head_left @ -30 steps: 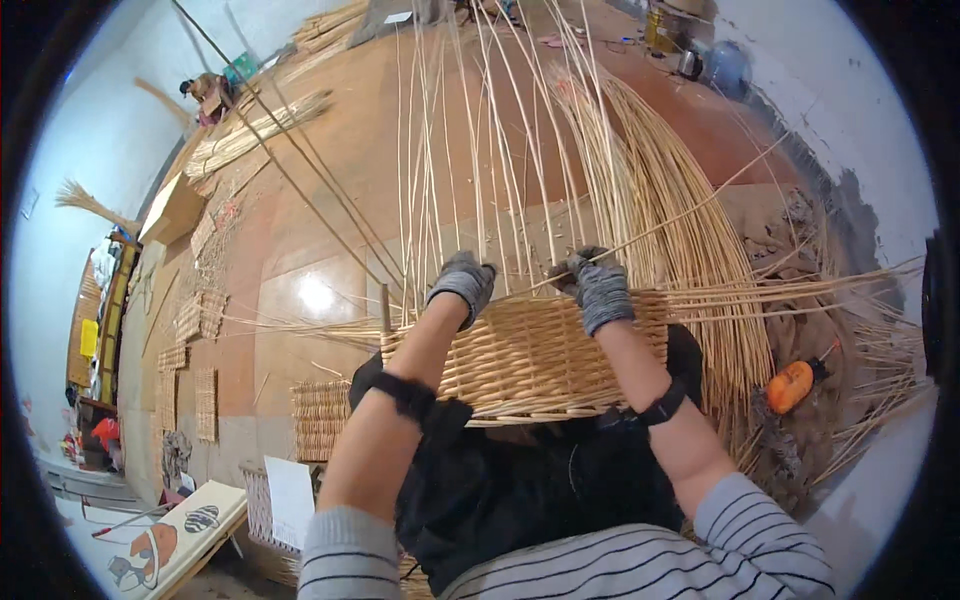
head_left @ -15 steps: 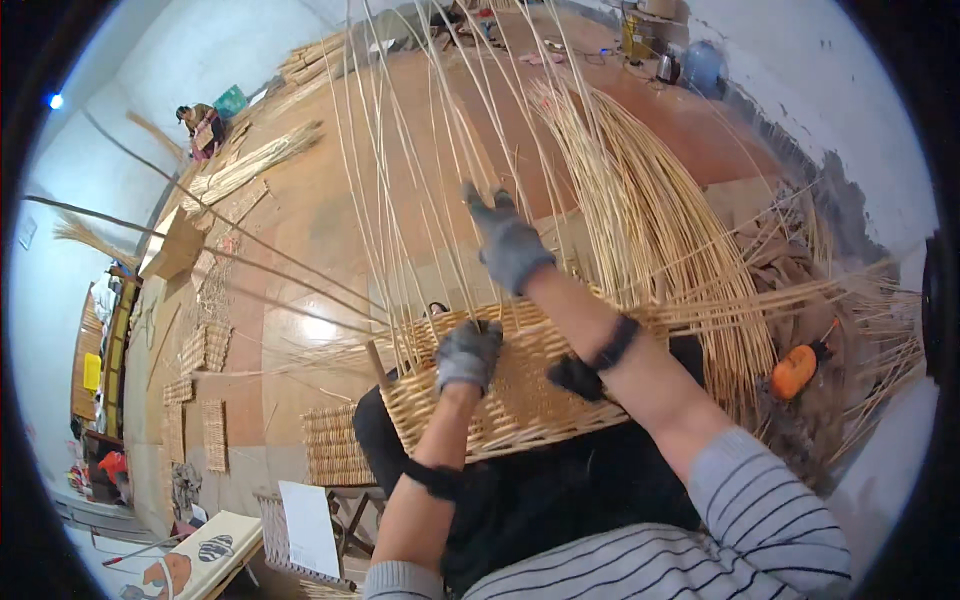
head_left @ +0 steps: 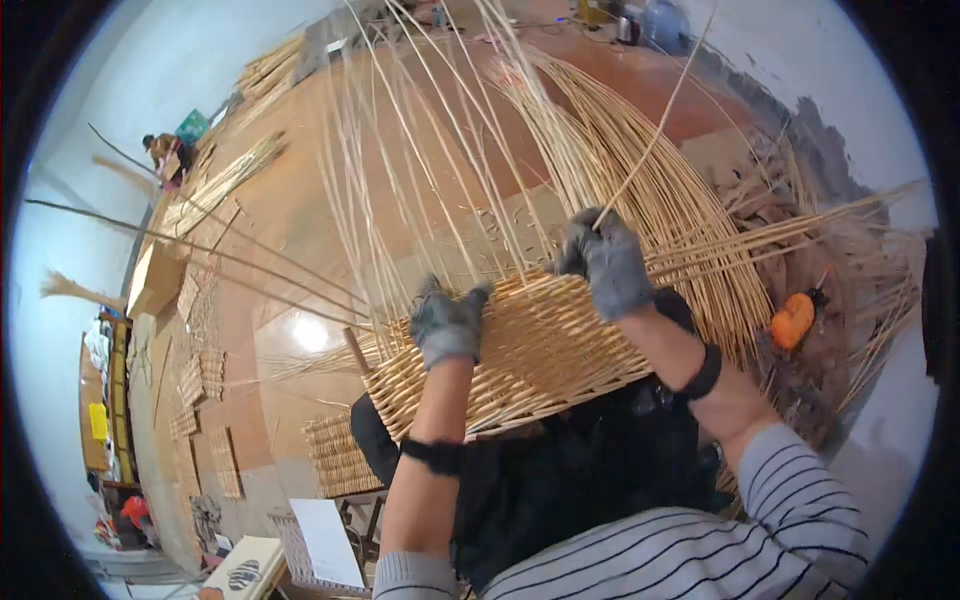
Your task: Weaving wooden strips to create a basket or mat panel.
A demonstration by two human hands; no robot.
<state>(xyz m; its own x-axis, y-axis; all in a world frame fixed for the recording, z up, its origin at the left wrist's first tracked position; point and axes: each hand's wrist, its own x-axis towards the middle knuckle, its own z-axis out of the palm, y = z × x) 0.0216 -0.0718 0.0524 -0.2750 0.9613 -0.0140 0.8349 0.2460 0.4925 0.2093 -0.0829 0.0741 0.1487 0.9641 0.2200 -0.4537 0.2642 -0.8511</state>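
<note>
A woven wicker panel (head_left: 520,370) lies across my dark-clad lap, with long pale upright rods (head_left: 440,180) rising from its far edge. My left hand (head_left: 445,325), in a grey glove, is at that edge on the left, thumb and fingers apart among the rods, slightly blurred. My right hand (head_left: 605,260), gloved too, is closed near the panel's right far corner on a single cane (head_left: 655,130) that slants up to the right. A short thicker stick (head_left: 355,350) stands at the panel's left corner.
A large cane bundle (head_left: 660,180) lies at the right, near an orange tool (head_left: 790,322). Woven panels (head_left: 225,460), a wooden box (head_left: 150,285) and a white sheet (head_left: 325,540) are at the left. Another person (head_left: 167,158) works at the far left by a wall.
My right hand has come from reaching forward over the middle to the right corner and closed on a cane. My left hand has moved slightly left and up. The camera view has shifted.
</note>
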